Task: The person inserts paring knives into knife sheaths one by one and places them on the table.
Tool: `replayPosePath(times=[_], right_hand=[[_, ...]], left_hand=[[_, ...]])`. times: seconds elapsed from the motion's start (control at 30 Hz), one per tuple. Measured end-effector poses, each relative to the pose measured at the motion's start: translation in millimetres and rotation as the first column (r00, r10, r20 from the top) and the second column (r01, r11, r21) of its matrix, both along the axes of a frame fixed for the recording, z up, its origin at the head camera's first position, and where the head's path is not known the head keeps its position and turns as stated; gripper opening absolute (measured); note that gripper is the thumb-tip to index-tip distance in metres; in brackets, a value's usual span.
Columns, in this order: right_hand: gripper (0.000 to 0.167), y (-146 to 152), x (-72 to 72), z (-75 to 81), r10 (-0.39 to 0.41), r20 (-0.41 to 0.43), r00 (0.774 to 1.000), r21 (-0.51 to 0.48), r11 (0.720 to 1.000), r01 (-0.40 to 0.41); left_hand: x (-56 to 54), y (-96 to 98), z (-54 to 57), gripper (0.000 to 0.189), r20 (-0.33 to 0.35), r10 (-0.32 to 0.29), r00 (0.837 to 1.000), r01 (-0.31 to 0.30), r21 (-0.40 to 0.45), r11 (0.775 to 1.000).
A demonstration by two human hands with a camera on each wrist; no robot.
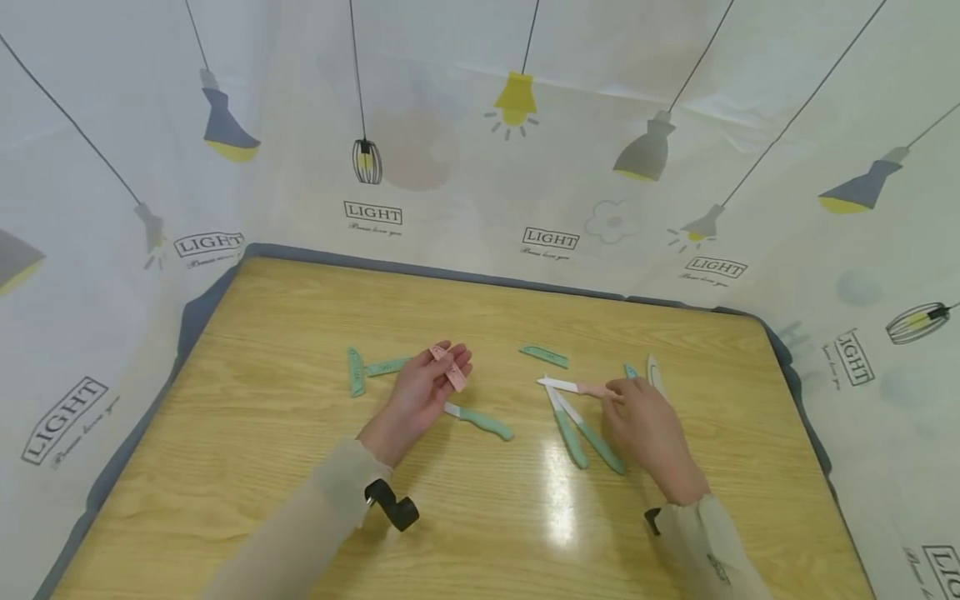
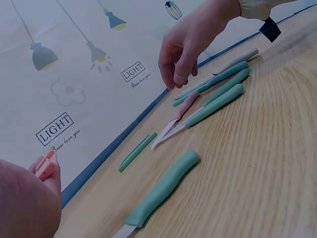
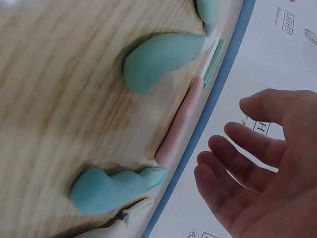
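Note:
My left hand (image 1: 420, 392), palm up, holds a small pink blade cover (image 1: 448, 368) between thumb and fingers. Over on the right, my right hand (image 1: 645, 423) hovers above a pink-handled knife (image 1: 591, 389); the right wrist view has its fingers loosely bent with nothing in them. The pink knife's white blade points left, its tip close to the blades of two green-handled knives (image 1: 572, 437) (image 1: 603, 443). Another green-handled knife (image 1: 486, 423) lies beside my left hand, its blade partly hidden by that wrist.
Green blade covers lie at the left (image 1: 356, 372), behind my left hand (image 1: 387, 367) and at the middle back (image 1: 543, 357). Past my right hand are a teal-handled knife (image 3: 111, 188) in its cover and a whitish-handled tool (image 1: 655, 373). Printed cloth (image 1: 465, 167) surrounds the wooden table (image 1: 300, 308).

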State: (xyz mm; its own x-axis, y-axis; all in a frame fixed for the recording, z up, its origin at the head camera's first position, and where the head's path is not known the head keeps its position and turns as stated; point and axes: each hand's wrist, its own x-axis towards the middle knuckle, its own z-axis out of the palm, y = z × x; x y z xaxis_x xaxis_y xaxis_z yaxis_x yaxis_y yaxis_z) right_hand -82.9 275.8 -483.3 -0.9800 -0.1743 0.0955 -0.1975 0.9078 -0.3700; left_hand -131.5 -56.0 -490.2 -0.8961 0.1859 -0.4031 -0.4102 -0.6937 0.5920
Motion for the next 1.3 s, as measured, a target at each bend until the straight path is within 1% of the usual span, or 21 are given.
replayPosePath(times=[0.13,0.2,0.33,0.43,0.57,0.7,0.97,1.13,1.3], right_hand=[[0.041,0,-5.7,0.4,0.061,0.024,0.998,-0.003,0.998,-0.061],[0.05,0,-9.5,0.7,0.084,0.062,0.995,0.002,0.996,-0.084],[0.06,0,-17.8,0.7,0.123,0.128,0.984,0.037,0.991,-0.128],[0.062,-1,-22.3,-0.6,0.155,0.136,0.979,0.053,0.985,-0.163],[0.056,0,-25.0,-4.0,0.182,0.128,0.975,0.037,0.981,-0.188],[0.045,0,-26.1,-7.6,0.182,0.135,0.974,0.024,0.982,-0.187],[0.027,-2,-27.4,-13.0,0.162,0.142,0.977,0.058,0.983,-0.172],[0.02,-5,-31.1,-14.9,0.17,0.111,0.979,0.065,0.982,-0.178],[0.022,-6,-34.8,-13.8,0.169,0.146,0.975,0.052,0.983,-0.179]], left_hand=[[3.7,-7.0,-2.3,0.051,0.017,0.053,0.998,-0.053,0.014,0.998],[5.2,-10.5,-2.8,0.051,0.022,0.07,0.997,-0.071,0.013,0.997],[7.8,-15.8,-2.5,0.052,0.014,0.08,0.997,-0.08,0.011,0.997],[9.7,-18.1,-2.3,0.052,0.009,0.085,0.996,-0.085,0.014,0.996],[12.6,-19.4,-2.7,0.052,0.01,0.085,0.996,-0.085,0.004,0.996],[15.1,-19.8,-2.7,0.052,0.01,0.089,0.996,-0.089,-0.009,0.996],[18.5,-24.3,-3.5,0.05,0.032,0.102,0.994,-0.102,0.005,0.995],[19.9,-26.3,-4.8,0.049,0.027,0.106,0.994,-0.105,-0.016,0.994],[21.9,-27.1,-6.1,0.048,0.033,0.116,0.993,-0.116,-0.008,0.993]])
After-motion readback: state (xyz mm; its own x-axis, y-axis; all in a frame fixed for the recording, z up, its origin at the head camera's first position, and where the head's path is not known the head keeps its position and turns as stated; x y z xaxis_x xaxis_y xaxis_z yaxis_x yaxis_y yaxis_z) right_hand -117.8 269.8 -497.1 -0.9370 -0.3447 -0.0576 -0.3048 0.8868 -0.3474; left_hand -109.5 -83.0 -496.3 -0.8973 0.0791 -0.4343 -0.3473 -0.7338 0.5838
